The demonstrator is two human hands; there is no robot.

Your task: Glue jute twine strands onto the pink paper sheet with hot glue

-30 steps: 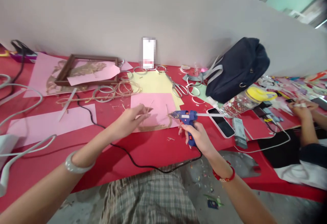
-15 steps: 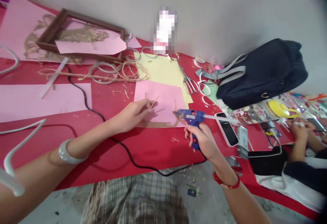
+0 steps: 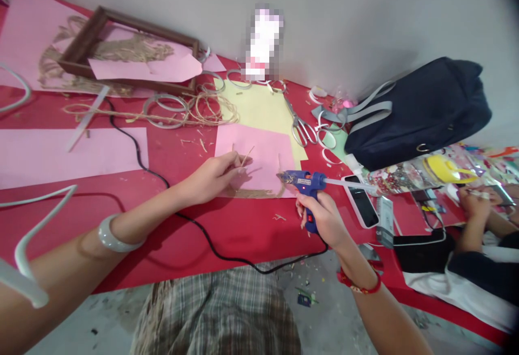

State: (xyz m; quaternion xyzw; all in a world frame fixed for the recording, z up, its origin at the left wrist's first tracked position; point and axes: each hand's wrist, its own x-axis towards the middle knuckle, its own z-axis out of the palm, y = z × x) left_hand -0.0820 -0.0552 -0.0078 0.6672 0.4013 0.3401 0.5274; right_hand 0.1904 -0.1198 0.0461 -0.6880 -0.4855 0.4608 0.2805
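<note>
My left hand [image 3: 217,176] pinches a thin piece of twine [image 3: 247,156] above the left part of a pink sheet [image 3: 263,144]. Wrapped round the handle of a blue glue gun [image 3: 302,181] is my right hand [image 3: 322,214]. The gun's nozzle points left, over the sheet's right part, and a clear glue stick [image 3: 344,183] sticks out of its back. Brown twine [image 3: 259,193] lies along the sheet's lower edge. A short upright strand stands out near the nozzle. The pink sheet overlaps a yellow sheet [image 3: 255,104].
Scissors [image 3: 300,122], twine coils [image 3: 211,109] and a wooden frame [image 3: 133,25] lie behind. A black cord [image 3: 211,247] crosses the red table [image 3: 162,258]. On the right are a phone [image 3: 362,203], a dark bag [image 3: 417,112], a bottle [image 3: 405,178] and another person's hands [image 3: 476,203].
The whole view has shifted slightly. My hands hold the same things in nearly the same places over the pink sheet.
</note>
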